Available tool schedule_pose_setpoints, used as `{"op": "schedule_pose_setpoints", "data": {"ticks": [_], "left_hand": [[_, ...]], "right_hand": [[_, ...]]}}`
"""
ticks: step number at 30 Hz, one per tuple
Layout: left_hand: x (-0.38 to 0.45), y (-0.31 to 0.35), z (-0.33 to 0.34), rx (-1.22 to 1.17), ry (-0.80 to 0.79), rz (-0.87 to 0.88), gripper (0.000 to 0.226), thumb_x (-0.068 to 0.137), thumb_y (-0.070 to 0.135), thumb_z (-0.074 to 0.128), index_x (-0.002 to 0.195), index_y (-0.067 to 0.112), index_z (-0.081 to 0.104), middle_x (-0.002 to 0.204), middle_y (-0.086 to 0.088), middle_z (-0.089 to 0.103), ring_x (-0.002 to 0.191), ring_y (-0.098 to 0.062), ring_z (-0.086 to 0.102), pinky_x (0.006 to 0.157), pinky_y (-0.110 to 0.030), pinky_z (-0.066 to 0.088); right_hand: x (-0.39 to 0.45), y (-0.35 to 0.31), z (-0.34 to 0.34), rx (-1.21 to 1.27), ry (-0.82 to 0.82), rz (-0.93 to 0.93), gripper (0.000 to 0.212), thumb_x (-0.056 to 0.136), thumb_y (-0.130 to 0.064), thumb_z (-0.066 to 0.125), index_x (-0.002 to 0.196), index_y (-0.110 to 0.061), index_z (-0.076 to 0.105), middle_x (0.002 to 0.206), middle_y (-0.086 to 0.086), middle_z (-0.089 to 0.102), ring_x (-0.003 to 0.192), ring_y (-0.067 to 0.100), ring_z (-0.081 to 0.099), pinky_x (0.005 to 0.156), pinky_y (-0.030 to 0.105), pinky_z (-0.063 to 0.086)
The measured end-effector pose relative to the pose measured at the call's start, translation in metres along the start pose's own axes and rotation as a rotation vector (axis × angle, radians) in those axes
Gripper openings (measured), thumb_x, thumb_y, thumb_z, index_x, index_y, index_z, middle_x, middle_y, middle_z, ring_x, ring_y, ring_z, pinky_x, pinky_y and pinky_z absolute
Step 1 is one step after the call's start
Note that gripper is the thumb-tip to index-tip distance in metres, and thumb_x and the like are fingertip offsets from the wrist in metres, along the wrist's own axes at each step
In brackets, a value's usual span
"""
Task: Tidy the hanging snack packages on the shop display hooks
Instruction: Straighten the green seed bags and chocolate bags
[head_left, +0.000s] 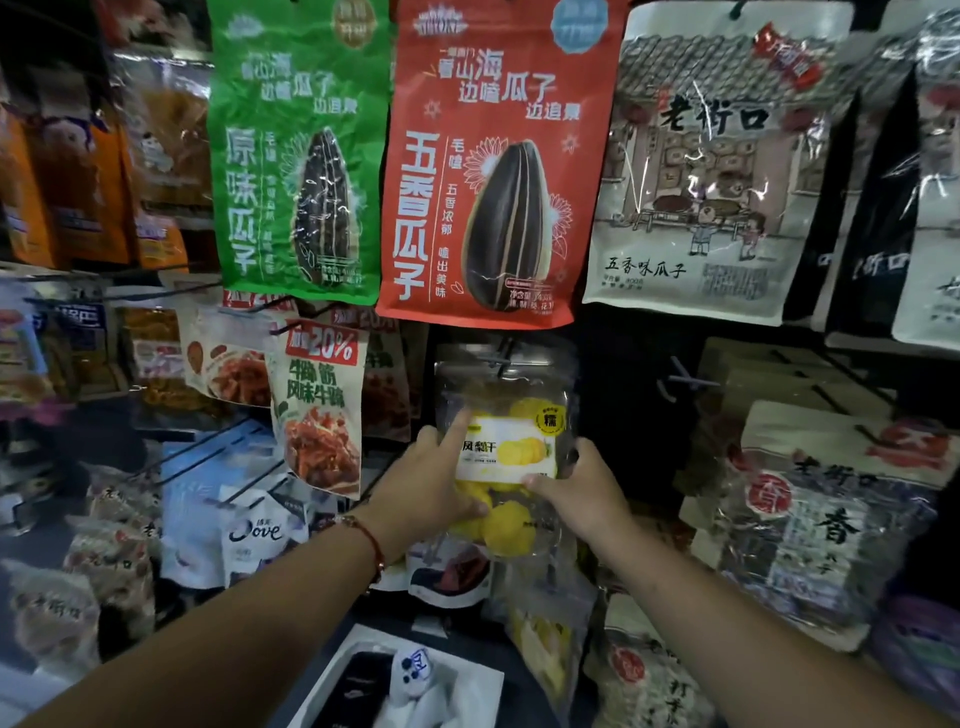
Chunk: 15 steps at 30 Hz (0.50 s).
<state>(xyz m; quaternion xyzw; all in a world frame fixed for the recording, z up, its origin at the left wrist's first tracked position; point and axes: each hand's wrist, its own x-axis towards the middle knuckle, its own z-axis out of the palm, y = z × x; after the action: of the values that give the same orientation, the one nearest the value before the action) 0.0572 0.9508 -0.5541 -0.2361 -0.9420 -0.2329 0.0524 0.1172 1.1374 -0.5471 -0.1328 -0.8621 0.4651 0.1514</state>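
Both the left hand (434, 480) and right hand (576, 488) gripped the clear pineapple packet (506, 447) hanging on its hook (501, 358) below the red seed bag (488, 166); a hard tug could probably tear its hole.

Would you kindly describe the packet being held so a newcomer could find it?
Find the big red sunflower-seed bag at top centre. Directly below hangs a clear pouch of yellow dried fruit, gripped by the left hand and right hand. No neighbour is transparent with yellow contents.
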Motion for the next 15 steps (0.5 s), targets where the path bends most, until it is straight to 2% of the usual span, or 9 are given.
{"op": "schedule_pose_setpoints", "data": {"ticks": [3,6,10,12,15], "left_hand": [[0.017,0.002,-0.004,-0.014,-0.003,0.009,0.114,0.08,0.045,0.08,0.158,0.03,-0.002,0.152,-0.011,0.023,0.13,-0.033,0.043,0.094,-0.037,0.049],[0.029,-0.002,-0.003,0.041,0.038,0.026,0.11,0.078,0.044,0.082,0.157,0.032,0.006,0.139,-0.01,0.033,0.126,-0.033,0.046,0.096,-0.042,0.049],[0.042,-0.015,0.009,0.1,0.103,0.046,0.112,0.081,0.043,0.08,0.157,0.036,-0.002,0.132,-0.014,0.035,0.121,-0.036,0.047,0.093,-0.044,0.05],[0.047,-0.021,0.018,0.118,0.143,0.047,0.111,0.083,0.044,0.077,0.156,0.037,-0.005,0.136,-0.018,0.035,0.124,-0.038,0.045,0.094,-0.043,0.049],[0.052,-0.025,0.028,0.136,0.187,0.055,0.116,0.086,0.044,0.073,0.151,0.045,-0.022,0.143,-0.023,0.033,0.122,-0.04,0.047,0.088,-0.04,0.048]], "right_hand": [[0.011,0.002,0.001,-0.025,0.051,-0.014,0.064,0.084,-0.033,0.078,0.135,-0.016,0.044,0.12,0.004,0.063,0.104,0.026,0.064,0.086,0.047,0.056],[0.02,0.007,0.008,-0.06,0.094,-0.031,0.069,0.084,-0.035,0.078,0.139,-0.013,0.041,0.116,0.006,0.065,0.1,0.026,0.065,0.082,0.043,0.056],[0.032,0.016,0.025,-0.094,0.149,-0.08,0.07,0.085,-0.036,0.075,0.14,-0.013,0.04,0.122,0.006,0.064,0.105,0.026,0.065,0.081,0.039,0.056],[0.037,0.019,0.033,-0.105,0.182,-0.104,0.067,0.085,-0.035,0.075,0.139,-0.015,0.041,0.122,0.006,0.062,0.105,0.026,0.065,0.083,0.04,0.057],[0.047,0.023,0.04,-0.125,0.215,-0.117,0.06,0.086,-0.032,0.074,0.134,-0.014,0.042,0.12,0.009,0.061,0.105,0.029,0.065,0.084,0.043,0.057]]}}
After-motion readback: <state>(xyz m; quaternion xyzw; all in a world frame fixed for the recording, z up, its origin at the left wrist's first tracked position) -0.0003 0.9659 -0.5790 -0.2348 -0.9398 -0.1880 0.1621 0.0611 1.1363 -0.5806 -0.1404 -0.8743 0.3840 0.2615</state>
